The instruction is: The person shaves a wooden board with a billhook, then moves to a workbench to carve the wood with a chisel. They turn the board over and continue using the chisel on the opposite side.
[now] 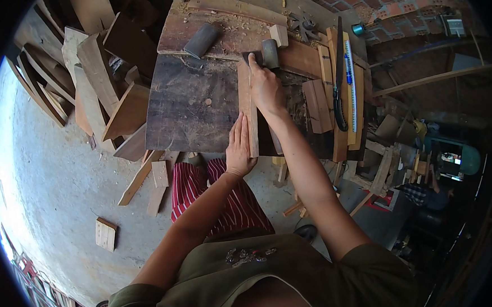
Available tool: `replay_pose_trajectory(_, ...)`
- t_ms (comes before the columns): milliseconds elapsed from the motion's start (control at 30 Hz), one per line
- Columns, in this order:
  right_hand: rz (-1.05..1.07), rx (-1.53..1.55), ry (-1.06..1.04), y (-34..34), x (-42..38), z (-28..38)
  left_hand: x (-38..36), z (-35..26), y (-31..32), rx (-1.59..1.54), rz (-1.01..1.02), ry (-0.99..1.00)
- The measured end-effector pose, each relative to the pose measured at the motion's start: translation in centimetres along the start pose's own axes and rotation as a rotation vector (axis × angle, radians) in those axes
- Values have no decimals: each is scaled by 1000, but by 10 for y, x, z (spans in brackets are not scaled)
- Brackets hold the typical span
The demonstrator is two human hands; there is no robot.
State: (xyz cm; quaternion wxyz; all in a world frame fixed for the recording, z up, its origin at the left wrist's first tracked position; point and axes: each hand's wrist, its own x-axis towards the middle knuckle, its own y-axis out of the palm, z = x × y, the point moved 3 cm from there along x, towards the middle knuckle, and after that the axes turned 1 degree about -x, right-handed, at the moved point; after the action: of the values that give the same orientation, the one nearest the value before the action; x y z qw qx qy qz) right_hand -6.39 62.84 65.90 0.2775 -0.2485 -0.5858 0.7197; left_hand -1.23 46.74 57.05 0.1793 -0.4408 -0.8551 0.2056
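A narrow light wooden strip [245, 91] lies lengthwise on the dark board [190, 109] of the workbench. My left hand [239, 149] rests on the near part of the strip, its fingers stretched out along it. At the strip's far end is my right hand [267, 89], with the index finger pointing forward onto a small dark block [253, 58] and the other fingers curled under. A grey cylindrical piece [270, 53] stands just right of that fingertip. Whether the right hand grips anything is hidden.
Right on the bench are a saw [339, 74], a white ruler [351, 91], a blue pen [347, 68] and a brown block [317, 106]. A grey block [201, 41] lies at the back. Wood pieces [97, 72] lean at left. Another person [434, 195] is at far right.
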Motion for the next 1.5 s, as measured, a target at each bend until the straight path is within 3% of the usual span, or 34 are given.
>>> replay_pose_trajectory(367,16,-15,-2,-3,-33,3,0,4,8,-13,-25,29)
replay_pose_trajectory(467,21,126,18,-2,-56,5,-1,7,6,-11,-49,34)
replay_pose_trajectory(633,3,106,16,13,-32,1,-2,9,8,4,-32,46)
replay_pose_trajectory(700,-154,15,-70,15,-19,3,0,8,5,11,-34,47)
replay_pose_trajectory(767,-166,13,-57,17,-29,0,1,3,3,12,-40,36)
replay_pose_trajectory(867,-64,46,-74,13,-58,1,-3,10,6,-5,-71,58)
replay_pose_trajectory(1067,-119,112,-75,24,21,-7,-1,5,0,-39,-42,34)
replay_pose_trajectory(1200,-20,110,-17,11,-36,-1,-1,7,1,-52,-43,40)
replay_pose_trajectory(1300,-60,172,-57,14,-62,-3,-2,12,7,-28,-72,63)
replay_pose_trajectory(1400,-116,241,-69,22,-9,-13,-2,9,3,-64,-49,49)
replay_pose_trajectory(1500,-113,232,-58,23,-5,-15,-1,7,2,-62,-59,48)
